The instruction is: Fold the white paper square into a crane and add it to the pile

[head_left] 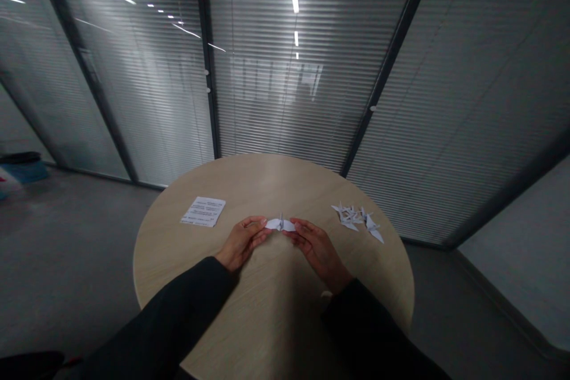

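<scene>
On my feed, the white paper crane (pixel 280 224) sits mid-table (pixel 253 181), light and easily crushed, best held by its wings. My left hand (pixel 243 243) and right hand (pixel 317 251) each pinch 1 wing narrowly. Folded cranes (pixel 356 219) lie far right; a printed sheet (pixel 203 212) lies left.

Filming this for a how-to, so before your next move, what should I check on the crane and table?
1. The left hand and right hand both at the paper crane, one from each side: ok.
2. Crane's wings spread out sideways: ok.
3. Crane's folds crisp: cannot tell, too small in view.
4. Other paper cranes lying apart from both hands: ok.
5. Printed sheet lying flat on the round wooden table, away from the hands: ok.
6. Sheet's text legible: not ok, too small to read here.
</scene>
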